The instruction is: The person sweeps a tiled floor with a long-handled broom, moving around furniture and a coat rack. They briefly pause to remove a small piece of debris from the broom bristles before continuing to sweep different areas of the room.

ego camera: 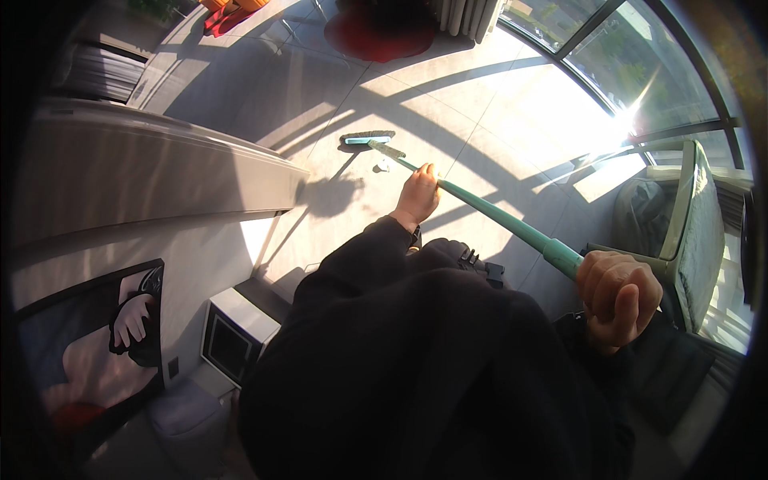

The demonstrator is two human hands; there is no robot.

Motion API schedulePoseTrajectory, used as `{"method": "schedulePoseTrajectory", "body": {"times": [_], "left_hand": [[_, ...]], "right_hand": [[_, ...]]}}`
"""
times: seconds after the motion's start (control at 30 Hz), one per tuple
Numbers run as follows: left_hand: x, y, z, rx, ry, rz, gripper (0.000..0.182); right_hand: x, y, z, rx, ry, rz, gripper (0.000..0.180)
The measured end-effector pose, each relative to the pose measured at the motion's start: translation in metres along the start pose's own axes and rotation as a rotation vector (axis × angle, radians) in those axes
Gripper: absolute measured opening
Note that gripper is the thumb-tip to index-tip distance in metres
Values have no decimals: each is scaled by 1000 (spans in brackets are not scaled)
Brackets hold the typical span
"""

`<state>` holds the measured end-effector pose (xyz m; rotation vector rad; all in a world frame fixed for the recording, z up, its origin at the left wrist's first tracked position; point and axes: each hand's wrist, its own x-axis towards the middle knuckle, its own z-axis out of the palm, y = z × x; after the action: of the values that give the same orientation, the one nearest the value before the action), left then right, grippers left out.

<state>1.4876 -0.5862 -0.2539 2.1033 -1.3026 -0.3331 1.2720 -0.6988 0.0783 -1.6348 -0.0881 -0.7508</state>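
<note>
A teal broom handle runs slantwise across the head view. My left hand is closed around its lower part, near the picture's middle. At the right, my right hand grips the thick upper end. The broom head, light blue with dark bristles, rests on the sunlit tiled floor, beyond my left hand. A grey-green sleeve or wrap is on the pole just above the head. Close by on the floor lies a small white scrap, perhaps crumpled paper.
A grey partition juts in from the left. Below it stand a white cabinet and a framed picture. An armchair stands at the right, near large windows. A blurred red object is at the top.
</note>
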Motion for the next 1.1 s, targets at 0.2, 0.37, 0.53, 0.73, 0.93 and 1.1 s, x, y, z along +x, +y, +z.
{"method": "schedulePoseTrajectory", "body": {"times": [0.2, 0.37, 0.53, 0.73, 0.93, 1.1], "left_hand": [[-20, 50, -32, -122, 55, -2, 18], [-7, 83, -46, -167, 67, 54, 17], [32, 113, -31, -303, 91, 262, 15], [53, 119, 5, -483, 31, 251, 39], [16, 75, -5, -448, 74, 182, 31], [2, 60, -18, -462, 111, 133, 32]], "right_hand": [[-3, -28, -11, 66, 118, -29, 37], [-14, -55, -38, -62, 217, -121, 38], [-26, -91, -53, -898, 400, -344, 36], [-8, -94, -47, -486, 164, -152, 36], [14, -66, -23, -293, 165, -163, 36], [19, -52, -11, -152, 107, -254, 39]]}}
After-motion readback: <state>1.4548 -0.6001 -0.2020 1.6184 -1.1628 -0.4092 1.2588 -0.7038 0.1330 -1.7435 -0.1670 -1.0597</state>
